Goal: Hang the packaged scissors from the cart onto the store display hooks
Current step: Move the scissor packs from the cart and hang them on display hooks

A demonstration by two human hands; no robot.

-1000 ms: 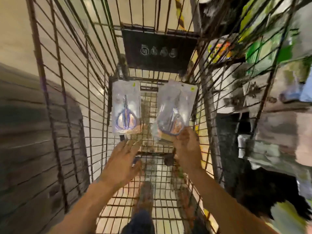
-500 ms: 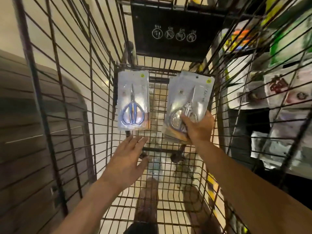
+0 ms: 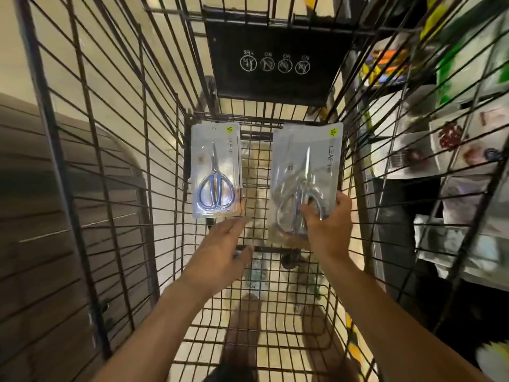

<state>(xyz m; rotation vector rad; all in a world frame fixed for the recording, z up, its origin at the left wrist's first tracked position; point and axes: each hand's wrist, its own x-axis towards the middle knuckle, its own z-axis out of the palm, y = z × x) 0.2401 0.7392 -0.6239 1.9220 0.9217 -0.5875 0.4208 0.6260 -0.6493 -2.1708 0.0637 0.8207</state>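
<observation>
Both my forearms run up from the bottom edge, bare, converging toward centre. Left hand (image 3: 220, 249): palm down, fingers straight and together, pointing forward-right, thumb splayed out, nothing held. Right hand (image 3: 327, 224): higher and further forward, back of hand toward camera, thumb on the near face and fingers curled behind, pinching the lower end of a pack of scissors (image 3: 304, 177).

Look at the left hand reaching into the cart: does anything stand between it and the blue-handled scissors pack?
Nothing visible does. The left hand, fingers extended, sits just below the blue-handled scissors pack, with only the cart floor mesh beneath both.
</observation>
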